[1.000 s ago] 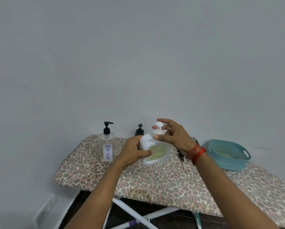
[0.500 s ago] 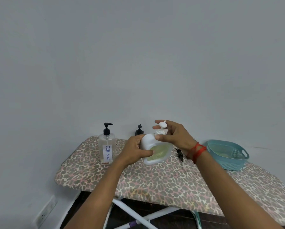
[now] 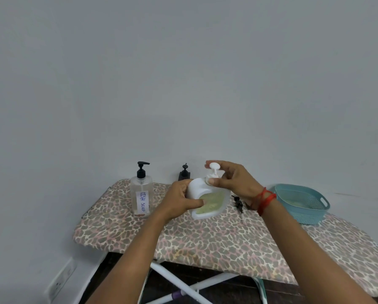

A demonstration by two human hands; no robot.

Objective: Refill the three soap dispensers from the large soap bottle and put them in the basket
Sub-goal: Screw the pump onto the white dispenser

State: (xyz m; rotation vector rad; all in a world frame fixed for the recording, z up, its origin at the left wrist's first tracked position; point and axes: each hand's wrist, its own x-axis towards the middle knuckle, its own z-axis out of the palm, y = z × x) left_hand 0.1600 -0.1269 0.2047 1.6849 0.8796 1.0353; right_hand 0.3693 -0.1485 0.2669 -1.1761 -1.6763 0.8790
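**Grips: both grasping one white bottle (image 3: 207,200) above the ironing board (image 3: 216,240)**

1. Wall socket (image 3: 61,279): white, low on the wall at far left, below the level of the board.
2. Clear dispenser (image 3: 141,194): upright on the left end of the leopard-print cover. It has a black pump top and a white label reading "DISH SOAP", and stands apart from both grips.
3. Dark dispenser (image 3: 184,173): small, with a black pump, at the back edge of the board near the wall. It is partly hidden behind the left grip and the white bottle.
4. Left grip (image 3: 179,202): wrapped round the left side of the white bottle, thumb across its front.
5. White bottle: between the two grips and tilted, with yellow-green liquid showing through its lower half. Whether its base touches the cover cannot be told.
6. White pump (image 3: 214,172): seated in the bottle's neck, head up.
7. Right grip (image 3: 234,183): pinching the white pump, thumb at the collar and forefinger by the head. A red thread band (image 3: 264,200) sits on the wrist.
8. Black pump (image 3: 238,204): loose, lying on the cover just right of the bottle.
9. Basket (image 3: 315,209): teal, perforated, with a handle slot, on the right part of the board and well apart from the grips. It holds something pale that is too blurred to tell.
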